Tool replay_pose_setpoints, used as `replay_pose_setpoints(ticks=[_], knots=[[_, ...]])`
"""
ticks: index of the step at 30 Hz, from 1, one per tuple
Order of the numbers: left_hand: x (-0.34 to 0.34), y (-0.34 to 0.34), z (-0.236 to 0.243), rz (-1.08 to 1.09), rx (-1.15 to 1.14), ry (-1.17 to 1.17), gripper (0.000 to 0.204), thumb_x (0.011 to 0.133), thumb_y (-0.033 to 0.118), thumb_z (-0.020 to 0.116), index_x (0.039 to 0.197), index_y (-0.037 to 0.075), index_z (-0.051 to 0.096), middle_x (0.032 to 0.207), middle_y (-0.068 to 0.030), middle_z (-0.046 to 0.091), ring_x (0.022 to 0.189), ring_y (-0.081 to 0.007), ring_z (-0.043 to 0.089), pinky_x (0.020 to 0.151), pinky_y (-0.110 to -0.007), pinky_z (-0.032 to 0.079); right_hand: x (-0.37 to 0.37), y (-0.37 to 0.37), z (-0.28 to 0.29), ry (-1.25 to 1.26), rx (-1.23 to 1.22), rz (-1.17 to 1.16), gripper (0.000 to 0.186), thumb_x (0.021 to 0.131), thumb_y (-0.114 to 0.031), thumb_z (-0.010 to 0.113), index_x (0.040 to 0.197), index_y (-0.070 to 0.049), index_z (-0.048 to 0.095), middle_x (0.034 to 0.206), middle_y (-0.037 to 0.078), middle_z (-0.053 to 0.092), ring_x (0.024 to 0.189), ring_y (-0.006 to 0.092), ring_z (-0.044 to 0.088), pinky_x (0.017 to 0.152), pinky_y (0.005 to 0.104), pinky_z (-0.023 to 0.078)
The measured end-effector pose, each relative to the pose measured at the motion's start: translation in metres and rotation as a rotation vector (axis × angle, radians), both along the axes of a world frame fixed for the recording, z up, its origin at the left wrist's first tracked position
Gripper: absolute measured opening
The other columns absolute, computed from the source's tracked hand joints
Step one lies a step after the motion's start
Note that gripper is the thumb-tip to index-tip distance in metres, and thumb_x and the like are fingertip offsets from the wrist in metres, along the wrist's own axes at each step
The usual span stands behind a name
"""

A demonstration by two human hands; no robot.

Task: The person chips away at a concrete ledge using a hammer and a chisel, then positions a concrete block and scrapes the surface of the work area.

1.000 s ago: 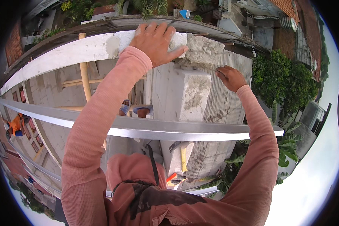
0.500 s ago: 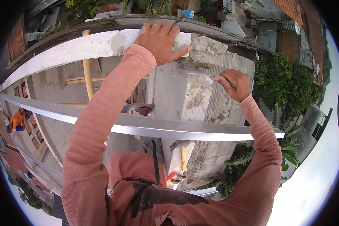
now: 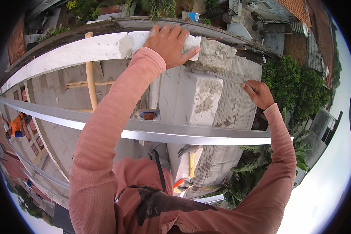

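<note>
My left hand [image 3: 168, 46] lies over the top of a white block [image 3: 137, 39], fingers spread and thumb stretched out. Beside the thumb is a rough grey lump of mortar [image 3: 215, 55]. My right hand [image 3: 260, 93] is closed, thumb and fingers pinching the end of a thin wire or cord [image 3: 233, 80]. That thin line runs left toward the mortar-smeared top of a pale pillar [image 3: 205, 100]; whether its far end is fastened cannot be told.
A long metal channel [image 3: 199, 134] crosses in front of my body. Below it rest a yellow-handled hammer [image 3: 192, 164] and a tool with an orange-red end [image 3: 178, 183]. Bamboo poles [image 3: 90, 74] stand left. Corrugated roofing [image 3: 240, 101] slopes at right. A person in orange [image 3: 17, 124] is far left.
My right hand has moved right and slightly toward me, away from the pillar, and more of the thin line shows. My left hand stays on the block.
</note>
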State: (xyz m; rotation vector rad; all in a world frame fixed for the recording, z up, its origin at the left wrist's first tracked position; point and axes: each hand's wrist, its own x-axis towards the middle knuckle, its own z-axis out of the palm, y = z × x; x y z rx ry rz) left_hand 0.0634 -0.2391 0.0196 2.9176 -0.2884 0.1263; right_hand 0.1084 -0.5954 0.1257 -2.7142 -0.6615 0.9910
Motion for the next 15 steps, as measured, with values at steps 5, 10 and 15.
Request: replay_pose_setpoints(ticks=[5, 10, 15], knots=[[0.002, 0.001, 0.0, -0.002, -0.017, -0.013, 0.065, 0.097, 0.065, 0.045, 0.122, 0.008, 0.064, 0.112, -0.0088, 0.065, 0.107, -0.0258, 0.06, 0.096, -0.043, 0.045, 0.013, 0.015, -0.032, 0.064, -0.121, 0.08, 0.036, 0.1, -0.035, 0.055, 0.091, -0.005, 0.072, 0.087, 0.019, 0.071, 0.08, 0.0402, 0.068, 0.074, 0.0475, 0.053], [0.002, 0.001, -0.001, -0.004, -0.013, -0.047, 0.065, 0.097, 0.065, 0.046, 0.121, 0.008, 0.064, 0.109, -0.0088, 0.065, 0.104, -0.0257, 0.061, 0.095, -0.043, 0.045, 0.013, 0.017, -0.073, -0.063, -0.118, 0.188, 0.039, 0.101, -0.042, 0.05, 0.092, -0.01, 0.073, 0.084, 0.017, 0.072, 0.081, 0.0393, 0.069, 0.076, 0.0487, 0.054], [0.002, -0.001, 0.0, 0.001, -0.004, -0.05, 0.063, 0.096, 0.064, 0.047, 0.12, 0.008, 0.064, 0.106, -0.0085, 0.064, 0.101, -0.0255, 0.06, 0.094, -0.042, 0.045, 0.03, 0.023, -0.091, -0.035, -0.302, 0.218, 0.047, 0.103, -0.048, 0.044, 0.09, -0.013, 0.073, 0.079, 0.015, 0.071, 0.077, 0.0376, 0.069, 0.072, 0.0492, 0.055]])
